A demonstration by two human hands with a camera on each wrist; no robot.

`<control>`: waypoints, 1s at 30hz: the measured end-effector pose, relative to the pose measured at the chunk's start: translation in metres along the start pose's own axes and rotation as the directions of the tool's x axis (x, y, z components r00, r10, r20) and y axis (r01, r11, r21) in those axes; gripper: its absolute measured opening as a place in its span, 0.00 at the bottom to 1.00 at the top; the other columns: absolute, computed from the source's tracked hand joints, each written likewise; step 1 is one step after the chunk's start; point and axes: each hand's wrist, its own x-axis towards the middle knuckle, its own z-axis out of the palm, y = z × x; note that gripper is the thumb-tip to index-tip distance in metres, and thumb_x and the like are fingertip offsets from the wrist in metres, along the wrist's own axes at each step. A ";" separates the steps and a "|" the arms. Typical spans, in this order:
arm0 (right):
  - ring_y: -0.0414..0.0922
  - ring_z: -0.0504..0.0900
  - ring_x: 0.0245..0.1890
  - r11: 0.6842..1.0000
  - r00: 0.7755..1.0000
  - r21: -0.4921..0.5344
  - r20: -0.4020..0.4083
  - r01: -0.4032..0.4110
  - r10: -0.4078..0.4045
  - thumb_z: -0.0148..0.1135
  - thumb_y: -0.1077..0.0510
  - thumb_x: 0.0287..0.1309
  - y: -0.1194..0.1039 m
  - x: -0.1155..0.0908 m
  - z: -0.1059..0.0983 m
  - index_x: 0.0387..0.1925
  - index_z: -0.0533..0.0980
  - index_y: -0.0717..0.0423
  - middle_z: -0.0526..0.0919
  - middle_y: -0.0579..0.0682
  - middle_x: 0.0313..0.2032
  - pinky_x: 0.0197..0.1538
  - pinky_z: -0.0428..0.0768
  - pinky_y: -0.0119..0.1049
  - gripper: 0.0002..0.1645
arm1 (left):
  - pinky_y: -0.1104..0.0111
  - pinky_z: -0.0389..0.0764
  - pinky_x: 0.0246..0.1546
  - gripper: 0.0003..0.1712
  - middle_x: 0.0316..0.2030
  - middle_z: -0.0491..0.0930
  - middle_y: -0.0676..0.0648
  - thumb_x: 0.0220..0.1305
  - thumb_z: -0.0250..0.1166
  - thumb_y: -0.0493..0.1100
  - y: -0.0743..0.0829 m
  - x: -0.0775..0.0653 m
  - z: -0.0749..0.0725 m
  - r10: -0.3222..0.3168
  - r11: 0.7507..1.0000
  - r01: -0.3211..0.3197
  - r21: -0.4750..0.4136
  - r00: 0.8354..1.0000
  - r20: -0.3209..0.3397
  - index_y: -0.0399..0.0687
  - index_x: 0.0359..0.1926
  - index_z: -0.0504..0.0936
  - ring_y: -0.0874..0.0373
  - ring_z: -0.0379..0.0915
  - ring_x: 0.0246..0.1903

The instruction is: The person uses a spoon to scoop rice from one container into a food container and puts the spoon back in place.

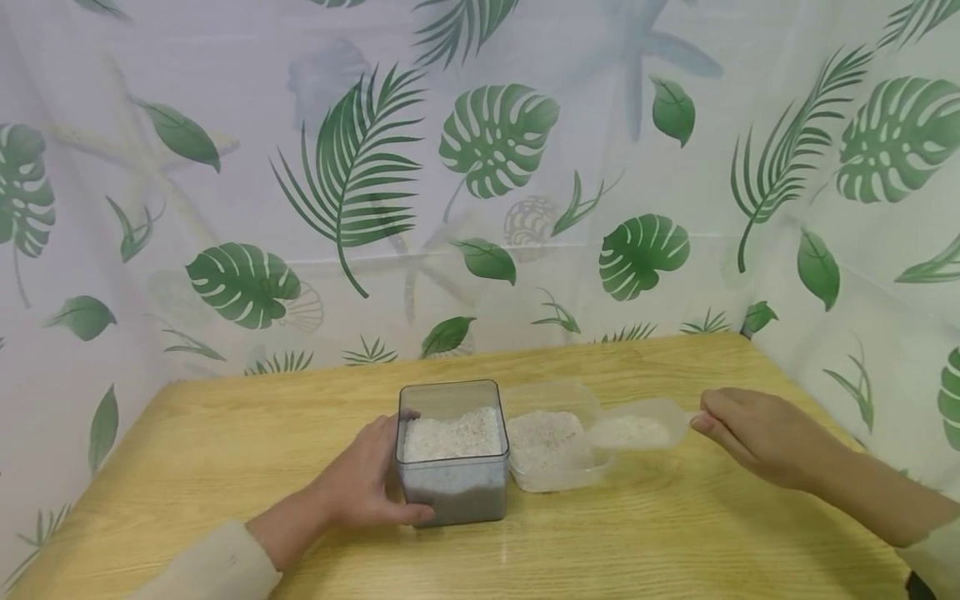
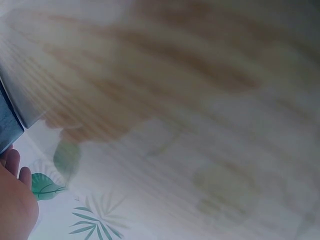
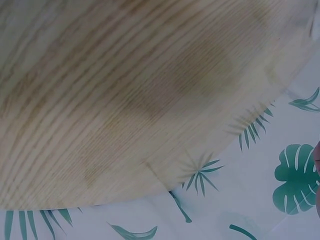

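Observation:
In the head view a square, clear grey container (image 1: 453, 496) stands on the table, partly filled with white grains that look like rice. My left hand (image 1: 367, 479) grips it from the left side, thumb along the front and fingers round the back. To its right sits a shallow clear tub (image 1: 558, 479) holding more pale grains. My right hand (image 1: 772, 437) holds a translucent scoop (image 1: 667, 412) by its handle, with white grains in its bowl. The scoop overlaps the right side of the tub in this view. The left wrist view catches my left fingers beside the container (image 2: 9, 122).
The wooden table (image 1: 660, 533) runs back to a white sheet (image 1: 570, 275) printed with green leaves. The same kind of sheet hangs along the left and right sides.

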 end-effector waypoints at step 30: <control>0.33 0.63 0.27 0.984 0.974 -0.102 -0.160 0.146 -0.161 0.39 0.41 0.77 -0.025 0.038 -0.010 0.30 0.74 0.53 0.69 0.39 0.26 0.29 0.66 0.24 0.28 | 0.50 0.67 0.66 0.65 0.63 0.71 0.49 0.40 0.74 0.72 0.001 0.000 -0.001 -0.005 1.000 0.005 -0.003 1.000 0.011 0.45 0.72 0.59 0.56 0.65 0.62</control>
